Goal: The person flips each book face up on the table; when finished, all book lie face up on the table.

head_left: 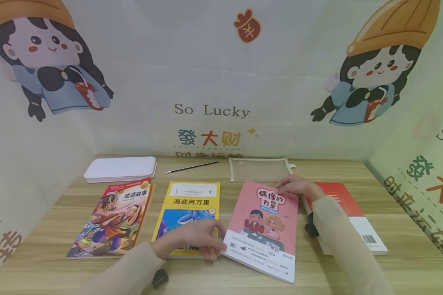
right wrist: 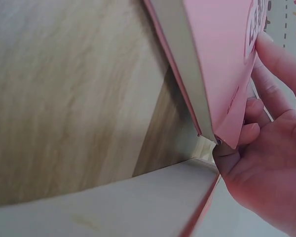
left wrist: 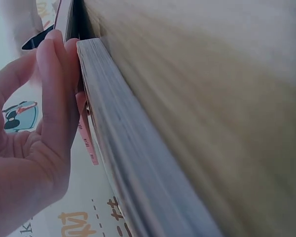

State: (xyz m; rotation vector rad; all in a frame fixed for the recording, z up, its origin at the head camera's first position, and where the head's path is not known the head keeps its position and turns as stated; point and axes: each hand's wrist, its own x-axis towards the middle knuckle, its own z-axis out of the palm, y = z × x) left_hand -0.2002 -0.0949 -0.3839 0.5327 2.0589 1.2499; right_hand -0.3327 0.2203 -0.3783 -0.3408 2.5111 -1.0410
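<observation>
A pink book (head_left: 266,221) with two cartoon children and a white lower band lies slightly turned. My right hand (head_left: 299,186) grips its upper right corner; in the right wrist view the thumb (right wrist: 281,61) is on the pink cover and curled fingers are at the corner. My left hand (head_left: 193,237) reaches across the lower part of a yellow book (head_left: 192,192) and holds the pink book's lower left corner. In the left wrist view, the left hand's fingers (left wrist: 54,84) meet the pink book's edge, above a page block (left wrist: 138,163); their undersides are hidden.
A red-and-white book (head_left: 339,200) lies partly behind the right forearm. At the left is a colourful story book (head_left: 114,217). Along the back lie a white case (head_left: 119,168), a dark pencil (head_left: 192,167) and a mesh pouch (head_left: 258,169), before a printed cloth wall (head_left: 206,73).
</observation>
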